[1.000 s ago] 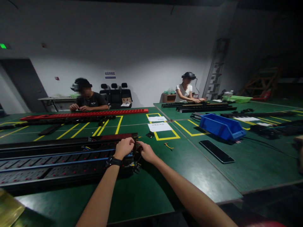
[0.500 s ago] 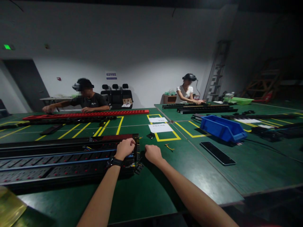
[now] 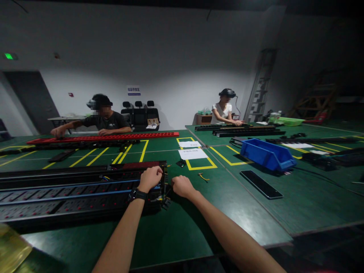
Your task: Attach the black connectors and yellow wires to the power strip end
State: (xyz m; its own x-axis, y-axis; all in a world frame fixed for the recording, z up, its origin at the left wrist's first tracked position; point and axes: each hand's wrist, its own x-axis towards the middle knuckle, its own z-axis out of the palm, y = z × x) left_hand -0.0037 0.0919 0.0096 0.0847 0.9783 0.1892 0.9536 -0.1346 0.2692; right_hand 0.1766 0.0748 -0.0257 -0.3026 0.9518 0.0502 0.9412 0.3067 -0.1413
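Note:
A long black rail assembly (image 3: pixel 93 200) with blue strips and rows of small red dots lies across the table to my left. My left hand (image 3: pixel 151 179) rests on its right end, fingers curled down, and what they pinch there is hidden. Just right of that end, my right hand (image 3: pixel 182 186) is closed, its fingertips turned towards the assembly; I cannot make out what it holds. Small dark parts and wires (image 3: pixel 165 203) stick out at the end below my hands. A short yellow cable (image 3: pixel 203 177) lies on the table to the right.
A blue bin (image 3: pixel 265 155) and a dark phone-like slab (image 3: pixel 261 184) lie to the right. White paper sheets (image 3: pixel 193 153) lie ahead. Across the table, one person (image 3: pixel 109 123) works by a red slotted rail (image 3: pixel 142 135); another (image 3: pixel 223 112) handles black rails (image 3: pixel 247 132).
My right hand has shifted slightly left, closer to the assembly's end. My left hand stays in place. The person at the left has moved a hand slightly.

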